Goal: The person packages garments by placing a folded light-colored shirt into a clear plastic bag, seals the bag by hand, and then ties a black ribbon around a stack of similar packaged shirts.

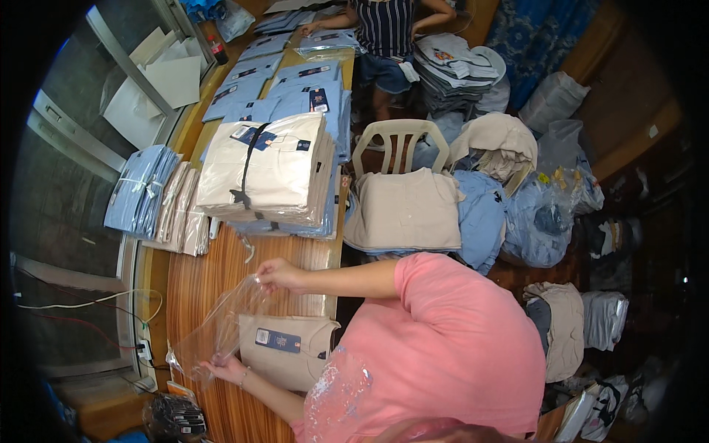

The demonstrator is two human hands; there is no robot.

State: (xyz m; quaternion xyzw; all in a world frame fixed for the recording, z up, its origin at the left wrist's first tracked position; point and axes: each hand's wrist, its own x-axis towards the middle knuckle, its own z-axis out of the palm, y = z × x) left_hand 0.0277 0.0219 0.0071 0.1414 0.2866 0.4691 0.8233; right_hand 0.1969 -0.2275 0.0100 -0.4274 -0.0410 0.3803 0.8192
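A clear plastic bag (221, 325) is stretched between my two hands over the wood-grain table (203, 273). With bent fingers, my right hand (279, 274) grips its upper edge, while my left hand (227, 370) pinches the lower edge. Beside the bag, partly under it and close to my body, lies a folded beige shirt (295, 365). A long navy tag (278, 340) with a white label rests on the shirt. My pink sleeve and torso hide part of the shirt's right side.
Beyond my right hand stands a tall stack of bagged beige shirts (288, 166) tied with a black strap. Bundled blue shirts (140, 192) lie left. A white chair (399, 136) and a pile of beige garments (402, 214) are right. Another person (384, 29) stands at the far end.
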